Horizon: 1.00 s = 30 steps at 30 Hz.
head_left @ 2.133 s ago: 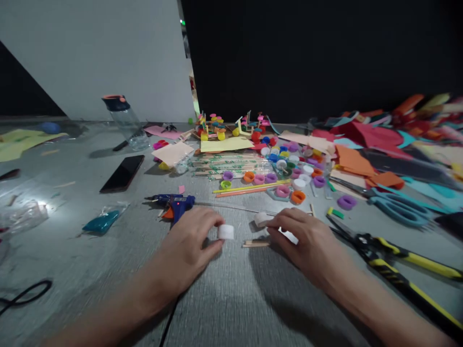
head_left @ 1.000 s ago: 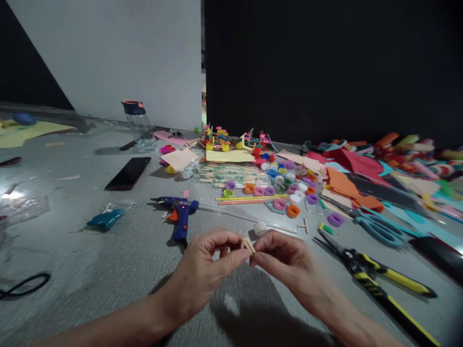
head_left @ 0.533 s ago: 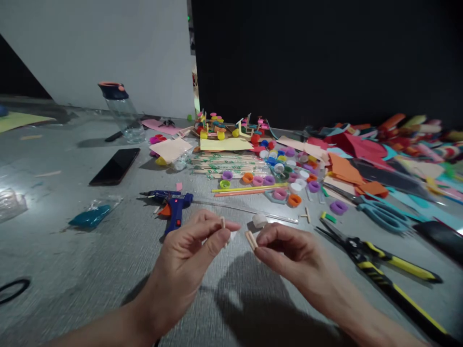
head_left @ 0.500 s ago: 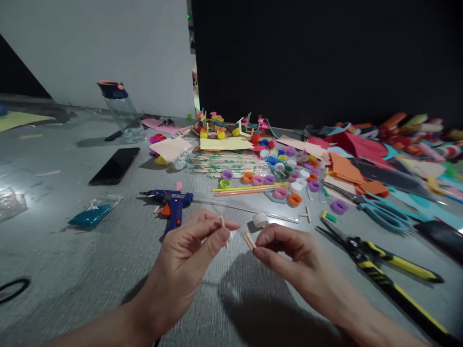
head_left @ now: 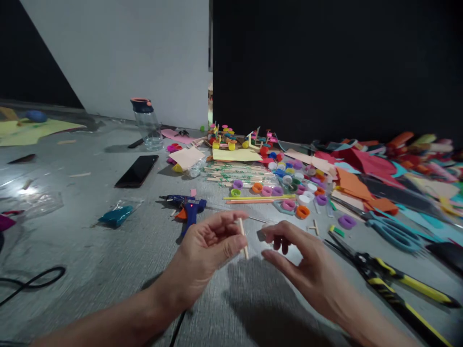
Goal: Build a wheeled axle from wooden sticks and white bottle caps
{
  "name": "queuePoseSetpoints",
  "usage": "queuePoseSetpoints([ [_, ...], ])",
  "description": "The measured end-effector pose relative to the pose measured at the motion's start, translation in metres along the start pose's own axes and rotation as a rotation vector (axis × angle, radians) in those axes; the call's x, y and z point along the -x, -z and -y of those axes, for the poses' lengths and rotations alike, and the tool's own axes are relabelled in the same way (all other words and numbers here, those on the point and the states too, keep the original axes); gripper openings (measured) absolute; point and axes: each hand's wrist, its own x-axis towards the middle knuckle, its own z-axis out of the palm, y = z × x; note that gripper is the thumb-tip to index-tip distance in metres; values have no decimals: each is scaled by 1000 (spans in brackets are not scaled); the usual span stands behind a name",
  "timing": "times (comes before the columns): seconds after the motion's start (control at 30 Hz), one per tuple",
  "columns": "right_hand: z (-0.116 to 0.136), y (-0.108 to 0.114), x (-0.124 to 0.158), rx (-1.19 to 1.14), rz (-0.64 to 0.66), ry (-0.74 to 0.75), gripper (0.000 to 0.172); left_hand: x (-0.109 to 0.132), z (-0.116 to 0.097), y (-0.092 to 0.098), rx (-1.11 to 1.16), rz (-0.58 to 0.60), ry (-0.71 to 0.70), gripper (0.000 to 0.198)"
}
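My left hand [head_left: 213, 246] pinches short wooden sticks [head_left: 243, 238] upright between thumb and fingertips, above the grey table. How many sticks are in that pinch I cannot tell. Just to the right, my right hand [head_left: 304, 262] is open, thumb and fingers apart, with nothing between them. A white bottle cap [head_left: 266, 226] lies behind the right fingertips, partly hidden. Behind my left hand rests a blue glue gun [head_left: 190, 208] with a small red light lit.
Yellow-handled cutters [head_left: 376, 274] and blue scissors [head_left: 394, 231] lie on the right. Bottle caps [head_left: 303, 211], wrapped sticks [head_left: 235, 173] and paper pieces [head_left: 354, 183] spread behind. Leftward are a phone [head_left: 136, 171], a water bottle [head_left: 146, 125], a teal packet [head_left: 116, 216] and a cable [head_left: 39, 284].
The short sticks my right hand held have left its fingers, which have spread apart. My left hand still pinches sticks. The view has swung somewhat to the left.
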Motion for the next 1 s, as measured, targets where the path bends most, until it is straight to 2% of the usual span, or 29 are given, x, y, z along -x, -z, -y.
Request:
queuePoseSetpoints([
  [0.07,13,9,0,-30,-8,95,42,1,-1,0,85,36,18,48],
  [0.13,25,14,-2,9,-21,176,58,2,-3,-2,110,81,15,56],
  [0.2,34,15,-7,35,-33,231,55,4,-4,-4,108,138,2,56],
  [0.27,39,15,-12,11,-29,261,44,5,-5,-5,99,173,-4,47],
  [0.4,37,14,-21,-3,-49,280,37,5,-5,-3,-9,179,-52,30],
  [0.6,28,18,-26,169,-103,409,41,3,-9,3,-210,194,-162,39],
  [0.73,28,19,-29,214,-96,454,42,-1,-10,4,-160,224,-104,43],
  [0.9,25,16,-32,480,-205,630,43,-2,-9,4,-59,232,-38,47],
  [1.0,25,15,-35,516,-225,635,42,-3,-10,3,-4,203,-43,42],
])
